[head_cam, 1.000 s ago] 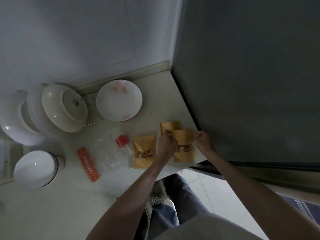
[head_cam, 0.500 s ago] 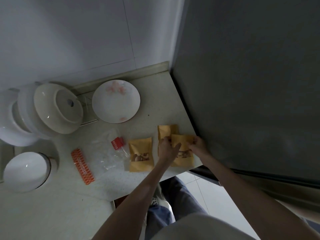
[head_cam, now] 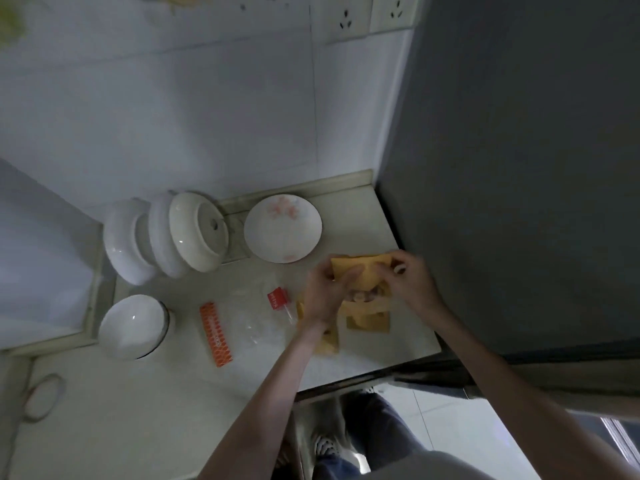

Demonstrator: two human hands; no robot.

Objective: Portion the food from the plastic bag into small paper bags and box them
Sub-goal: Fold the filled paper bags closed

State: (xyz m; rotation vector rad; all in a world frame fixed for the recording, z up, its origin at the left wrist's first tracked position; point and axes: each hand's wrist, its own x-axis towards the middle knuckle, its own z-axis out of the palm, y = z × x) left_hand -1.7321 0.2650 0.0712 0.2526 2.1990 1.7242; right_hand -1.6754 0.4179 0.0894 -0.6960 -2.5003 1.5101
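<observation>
A person stands at a pale kitchen counter point(head_cam: 166, 417), seen from a head camera looking down. Both hands meet over the counter's right end, beside a dark grey appliance wall point(head_cam: 519, 168).

The left hand point(head_cam: 327, 296) and right hand point(head_cam: 407, 278) hold one small tan paper bag point(head_cam: 360, 271) lifted off the counter. The left fingers curl round its left edge; the right thumb and fingers pinch its upper right corner. Holding it by two opposite edges likely keeps the mouth taut so the top can be folded or closed. Pale food pieces point(head_cam: 363, 296) show at the bag's window or opening, between the hands.

A second paper bag point(head_cam: 369, 320) lies flat just below the held one. A third point(head_cam: 329, 342) lies mostly hidden under the left wrist. The clear plastic bag point(head_cam: 256, 317), with a red tab, lies flattened to the left and looks nearly empty. An orange strip point(head_cam: 215, 334) lies beside it. No box is visible.

Further left are a flowered plate point(head_cam: 282, 228), stacked white bowls on their sides point(head_cam: 166, 233) and an upright bowl point(head_cam: 133, 325).

Compared with half a second ago, the bag has risen from the counter into both hands, and the camera has tilted up, showing wall sockets point(head_cam: 369, 13).
</observation>
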